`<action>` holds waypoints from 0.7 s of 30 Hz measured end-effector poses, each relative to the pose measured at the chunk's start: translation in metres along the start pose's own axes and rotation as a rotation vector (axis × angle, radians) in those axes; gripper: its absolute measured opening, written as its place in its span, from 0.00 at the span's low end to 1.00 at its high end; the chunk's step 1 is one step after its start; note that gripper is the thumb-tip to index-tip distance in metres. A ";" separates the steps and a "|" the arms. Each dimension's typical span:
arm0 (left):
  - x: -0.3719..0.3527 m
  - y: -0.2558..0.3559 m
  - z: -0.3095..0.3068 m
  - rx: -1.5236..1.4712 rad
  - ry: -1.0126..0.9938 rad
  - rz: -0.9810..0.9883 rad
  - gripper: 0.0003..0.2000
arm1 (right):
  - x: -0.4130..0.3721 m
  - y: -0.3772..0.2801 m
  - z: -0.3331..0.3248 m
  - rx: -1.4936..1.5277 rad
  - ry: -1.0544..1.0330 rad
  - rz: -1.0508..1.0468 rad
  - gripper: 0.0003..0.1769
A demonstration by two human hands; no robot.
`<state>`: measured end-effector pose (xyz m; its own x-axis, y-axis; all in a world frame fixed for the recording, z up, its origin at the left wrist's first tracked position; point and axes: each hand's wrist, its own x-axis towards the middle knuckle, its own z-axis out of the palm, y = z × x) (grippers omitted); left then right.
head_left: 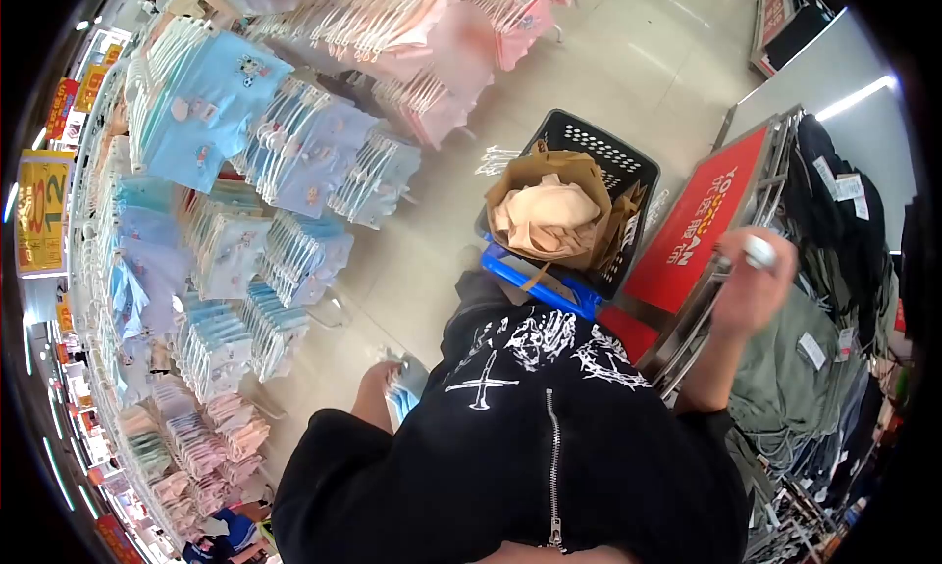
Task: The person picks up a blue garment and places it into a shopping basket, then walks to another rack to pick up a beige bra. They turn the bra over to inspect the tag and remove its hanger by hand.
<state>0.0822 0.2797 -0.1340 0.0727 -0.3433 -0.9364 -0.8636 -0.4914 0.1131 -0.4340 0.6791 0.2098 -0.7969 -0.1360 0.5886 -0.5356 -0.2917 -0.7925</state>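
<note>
My left hand [377,383] hangs low beside my black zip-front top, its fingers closed on light blue garments [402,399] with white hangers, partly hidden by my sleeve. Raised on the right, my right hand [754,287] is close to the red sign and the metal rack rail. Its fingers are curled, and a small white object [758,251] shows at them, too blurred to name. Ahead of me stands a black shopping cart basket [628,162] with a blue handle [530,282]. Inside it is an open brown paper bag [574,162] stuffed with beige, crumpled material [549,206].
Racks of small blue garments [211,103] and pink garments [432,93] on white hangers line the left. A red sign [697,221] and dark clothes [834,201] are on the right. Pale tiled floor [628,54] runs between.
</note>
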 end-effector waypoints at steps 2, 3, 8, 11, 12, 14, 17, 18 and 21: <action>-0.024 0.053 0.006 0.040 0.058 0.170 0.09 | 0.025 -0.046 0.006 0.036 -0.111 -0.324 0.09; -0.035 0.079 0.010 0.097 0.112 0.241 0.09 | 0.030 -0.066 0.006 0.073 -0.137 -0.460 0.07; -0.061 0.222 0.022 0.597 0.499 0.780 0.12 | 0.038 -0.130 0.018 0.523 -0.059 -0.875 0.13; -0.093 0.316 0.045 0.719 0.538 1.026 0.18 | 0.027 -0.145 -0.003 0.457 -0.072 -0.857 0.09; -0.107 0.346 0.056 0.771 0.545 1.084 0.19 | 0.022 -0.149 -0.010 0.430 -0.078 -0.851 0.08; -0.147 0.396 0.089 0.786 0.572 1.327 0.17 | 0.013 -0.154 -0.015 0.393 -0.018 -0.822 0.07; -0.186 0.462 0.141 0.925 0.558 1.468 0.16 | 0.001 -0.161 -0.004 0.355 0.255 -0.774 0.07; -0.199 0.480 0.160 1.002 0.544 1.557 0.17 | -0.005 -0.163 -0.007 0.315 0.322 -0.781 0.07; -0.223 0.520 0.219 1.205 0.477 1.655 0.16 | -0.026 -0.171 -0.040 0.135 0.261 -0.864 0.07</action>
<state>-0.4921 0.2762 0.0613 -0.9980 -0.0381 -0.0509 -0.0453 0.9877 0.1498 -0.3331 0.7700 0.3233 -0.1805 0.3953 0.9006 -0.9513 -0.3027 -0.0578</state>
